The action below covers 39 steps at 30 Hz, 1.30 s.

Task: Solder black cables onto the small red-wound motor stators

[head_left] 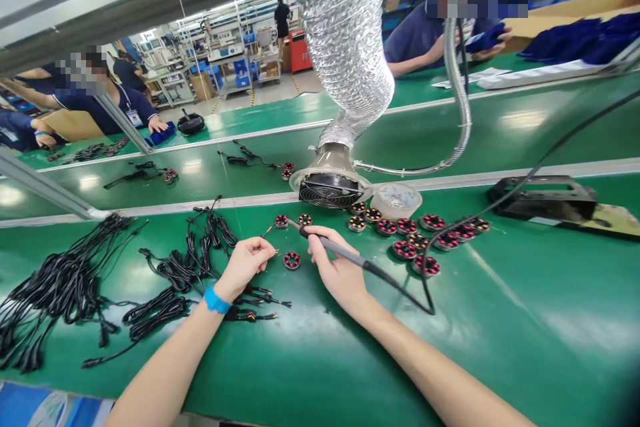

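Observation:
My right hand is closed around a grey soldering iron, its tip pointing up and left toward the small stators. My left hand, with a blue wristband, is closed in a pinch; a thin wire pokes out at its fingertips. A round red-and-black motor stator lies between my hands, touched by neither. Just beyond the fingers sit another red stator and a copper-coloured stator. Black cables with bare coloured wire ends lie under and beside my left wrist.
Bundled black cables cover the left of the green bench. Several stators stand at the right, by a clear round tub. A fume-extractor duct hangs ahead. A black stand is far right. Co-workers sit across the bench.

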Available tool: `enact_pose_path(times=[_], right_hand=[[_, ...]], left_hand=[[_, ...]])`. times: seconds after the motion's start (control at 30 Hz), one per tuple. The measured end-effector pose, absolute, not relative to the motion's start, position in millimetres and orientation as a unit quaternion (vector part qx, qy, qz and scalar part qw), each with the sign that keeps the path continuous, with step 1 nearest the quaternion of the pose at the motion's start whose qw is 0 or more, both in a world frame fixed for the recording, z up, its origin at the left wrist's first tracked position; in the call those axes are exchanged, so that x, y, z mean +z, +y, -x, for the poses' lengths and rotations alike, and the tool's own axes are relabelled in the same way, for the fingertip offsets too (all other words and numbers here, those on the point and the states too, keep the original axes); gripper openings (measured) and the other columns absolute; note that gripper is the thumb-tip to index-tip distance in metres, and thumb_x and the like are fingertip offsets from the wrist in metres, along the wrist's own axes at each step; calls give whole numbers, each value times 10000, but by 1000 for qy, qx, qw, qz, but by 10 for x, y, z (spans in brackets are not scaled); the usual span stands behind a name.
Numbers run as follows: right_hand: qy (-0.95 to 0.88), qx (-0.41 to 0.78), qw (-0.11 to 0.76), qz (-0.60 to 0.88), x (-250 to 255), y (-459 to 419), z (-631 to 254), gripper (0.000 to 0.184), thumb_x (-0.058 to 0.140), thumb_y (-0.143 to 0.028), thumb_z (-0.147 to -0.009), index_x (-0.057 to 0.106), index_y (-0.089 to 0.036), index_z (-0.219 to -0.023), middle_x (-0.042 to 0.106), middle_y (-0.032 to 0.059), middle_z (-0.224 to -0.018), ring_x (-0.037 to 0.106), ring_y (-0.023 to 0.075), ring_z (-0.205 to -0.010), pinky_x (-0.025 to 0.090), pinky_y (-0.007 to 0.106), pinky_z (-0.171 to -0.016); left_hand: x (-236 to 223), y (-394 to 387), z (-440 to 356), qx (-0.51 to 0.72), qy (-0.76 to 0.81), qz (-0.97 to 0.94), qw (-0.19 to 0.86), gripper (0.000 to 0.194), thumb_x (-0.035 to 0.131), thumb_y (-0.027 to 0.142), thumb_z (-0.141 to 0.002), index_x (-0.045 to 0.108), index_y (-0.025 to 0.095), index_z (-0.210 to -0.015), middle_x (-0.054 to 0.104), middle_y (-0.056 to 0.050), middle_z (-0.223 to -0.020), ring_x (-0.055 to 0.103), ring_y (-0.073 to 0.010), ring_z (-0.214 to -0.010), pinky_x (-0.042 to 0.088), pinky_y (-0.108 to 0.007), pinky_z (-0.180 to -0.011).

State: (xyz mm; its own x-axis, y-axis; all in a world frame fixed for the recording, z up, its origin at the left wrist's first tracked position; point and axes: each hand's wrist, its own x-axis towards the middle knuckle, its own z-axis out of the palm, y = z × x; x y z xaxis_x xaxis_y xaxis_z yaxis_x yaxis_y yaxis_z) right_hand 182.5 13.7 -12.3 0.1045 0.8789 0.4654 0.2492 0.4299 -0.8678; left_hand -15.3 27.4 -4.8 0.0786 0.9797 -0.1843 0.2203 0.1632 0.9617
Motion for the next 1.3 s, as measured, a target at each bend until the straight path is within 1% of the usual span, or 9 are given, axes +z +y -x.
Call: enact_pose_path(times=[0.13, 0.3, 0.83, 1.0, 1.3], right_hand=[[-604, 276, 596, 452, -131, 106, -1843, 243, 496, -367, -954, 653, -198, -876, 629, 20, -685, 621, 158, -628, 497, 270, -563], [-621, 269, 588, 443, -132, 92, -1848, 249, 499, -343, -933, 648, -198, -797, 588, 2, -594, 609, 161, -588, 472, 270, -538], [-648, 277, 561, 434, -137, 56, -1822, 222, 502, -322, -925, 649, -213, -799, 572, -17, -547, 604, 163, -558, 501, 291, -577], [-642, 291, 556, 441, -155, 46, -1819, 240, 502, -346, -931, 653, -208, -804, 575, -11, -547, 593, 160, -541, 477, 278, -523], [-573, 326, 602, 450, -179, 49, -1810, 265, 515, -386, -936, 648, -188, -821, 562, -15, -546, 539, 125, -455, 414, 241, -427]], left_hand=[[-1, 258, 130, 364, 560, -533, 519, 267, 707, 386, -679, 616, 135, -686, 468, 50, -474, 386, -59, -441, 256, -198, -450], [9, 256, 130, 351, 554, -545, 522, 246, 704, 362, -682, 614, 133, -673, 468, 51, -505, 395, -56, -459, 268, -195, -455], [8, 252, 115, 346, 558, -543, 523, 205, 672, 331, -685, 612, 136, -665, 472, 49, -523, 399, -62, -462, 285, -210, -472], [-13, 257, 124, 344, 561, -545, 519, 187, 658, 319, -696, 621, 137, -674, 468, 50, -500, 390, -65, -460, 288, -211, -476], [-20, 258, 131, 342, 560, -544, 523, 204, 672, 334, -703, 616, 139, -682, 471, 51, -499, 396, -63, -457, 292, -203, -470]])
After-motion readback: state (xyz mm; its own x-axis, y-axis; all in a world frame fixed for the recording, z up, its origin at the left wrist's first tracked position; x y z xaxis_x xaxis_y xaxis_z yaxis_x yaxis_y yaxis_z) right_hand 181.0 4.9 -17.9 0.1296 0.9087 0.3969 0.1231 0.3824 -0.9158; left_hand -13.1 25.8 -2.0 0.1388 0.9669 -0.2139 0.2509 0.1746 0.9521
